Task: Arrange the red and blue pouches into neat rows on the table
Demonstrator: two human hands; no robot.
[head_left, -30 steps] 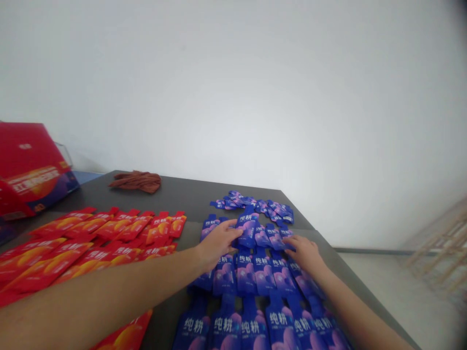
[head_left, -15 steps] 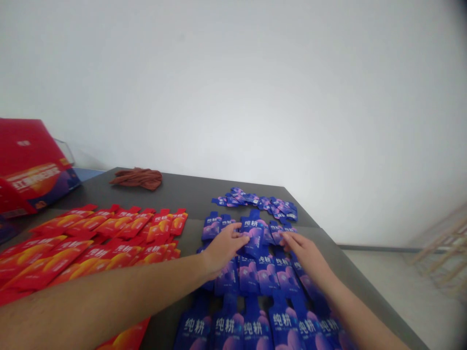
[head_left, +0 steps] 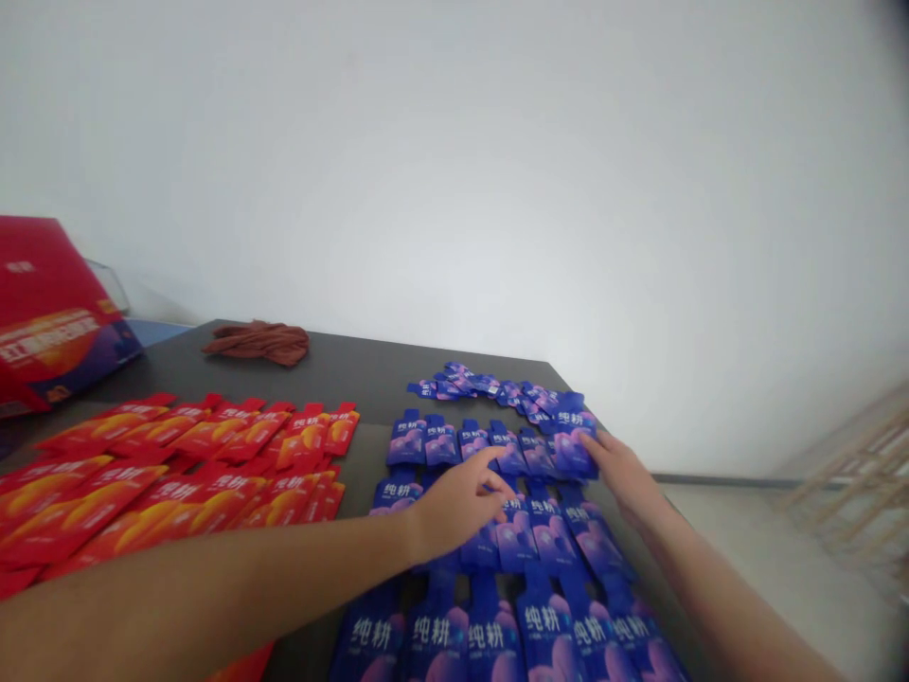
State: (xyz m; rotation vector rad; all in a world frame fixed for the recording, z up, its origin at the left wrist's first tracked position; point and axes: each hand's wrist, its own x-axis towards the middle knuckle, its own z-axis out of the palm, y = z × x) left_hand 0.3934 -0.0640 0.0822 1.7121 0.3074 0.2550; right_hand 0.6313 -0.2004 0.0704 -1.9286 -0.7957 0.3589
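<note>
My right hand [head_left: 623, 474] pinches a blue pouch [head_left: 572, 440] with a purple print and a tab on top, at the right end of the far row. The pouch is upright and laps over its neighbours. My left hand [head_left: 461, 504] hangs over the middle rows, fingers apart and slightly bent, with nothing in it. Beneath and around it lie rows of blue pouches [head_left: 554, 540], partly hidden by the hand and forearm. Behind them is a loose heap of blue pouches [head_left: 465, 381].
Overlapping rows of red pouches [head_left: 205, 497] lie to the left, partly behind my left forearm. A red box [head_left: 49, 313] stands at the far left. A brown cloth [head_left: 259, 341] lies at the back of the dark table [head_left: 369, 365]. Wooden slats [head_left: 852, 464] stand beyond the right edge.
The blue pouch between my hands has gone to the right end of the far row, now in my right hand. My left hand has let go and moved slightly right and nearer.
</note>
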